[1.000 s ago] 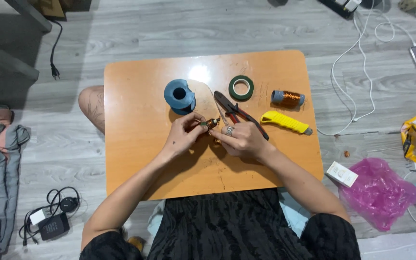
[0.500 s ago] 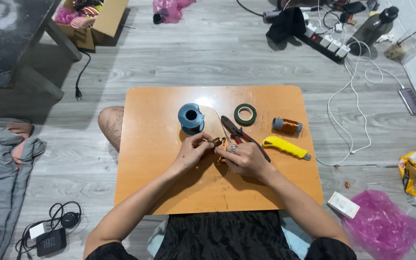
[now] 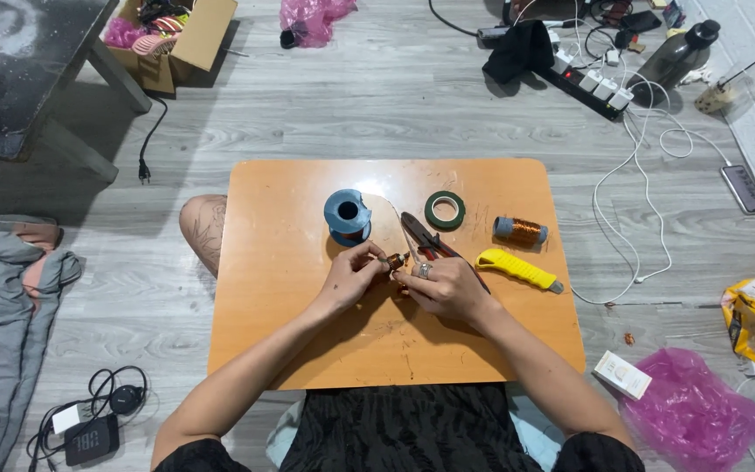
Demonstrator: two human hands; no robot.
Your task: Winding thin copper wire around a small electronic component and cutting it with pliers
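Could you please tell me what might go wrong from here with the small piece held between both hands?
The small copper-coloured piece is pinched only at the fingertips of the left hand and right hand, so it might slip. The dark pliers lie close by the right hand and could be knocked.

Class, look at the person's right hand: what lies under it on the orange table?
Dark pliers run under the right hand; only their far end shows beyond the fingers. The rest is covered, as is the table beneath.

On the table, the wire spool lies left of the tape roll, the cutter farther right.
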